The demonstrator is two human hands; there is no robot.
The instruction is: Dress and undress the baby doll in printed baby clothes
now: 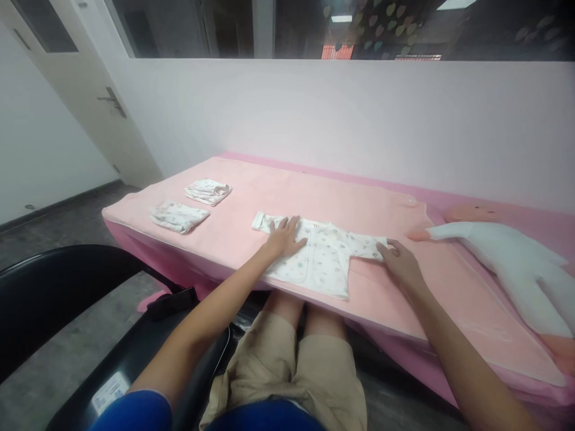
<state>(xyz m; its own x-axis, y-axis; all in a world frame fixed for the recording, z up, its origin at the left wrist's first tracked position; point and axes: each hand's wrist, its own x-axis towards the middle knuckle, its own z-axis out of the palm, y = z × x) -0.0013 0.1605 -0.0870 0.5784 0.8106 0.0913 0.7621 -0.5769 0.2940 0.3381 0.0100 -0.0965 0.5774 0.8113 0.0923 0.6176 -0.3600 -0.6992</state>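
Note:
A small white baby shirt [330,257] with a scattered print lies spread on the pink table cover, its hem toward me. My left hand [284,238] rests flat with fingers spread on the shirt's left chest, near the left sleeve. At the other side, my right hand [399,258] pinches the cuff of the outstretched right sleeve [366,245] between thumb and fingers. The left sleeve [262,221] is partly covered by my left hand. Farther left lie two folded garments of similar print, one nearer [179,216] and one behind it [209,191].
A white-clothed doll [507,251] lies along the table's right end. The pink cover [251,179] drapes over the table edge. A black chair [148,335] with a dark phone-like object [173,303] on it stands at the left front. A wall with a window runs behind the table.

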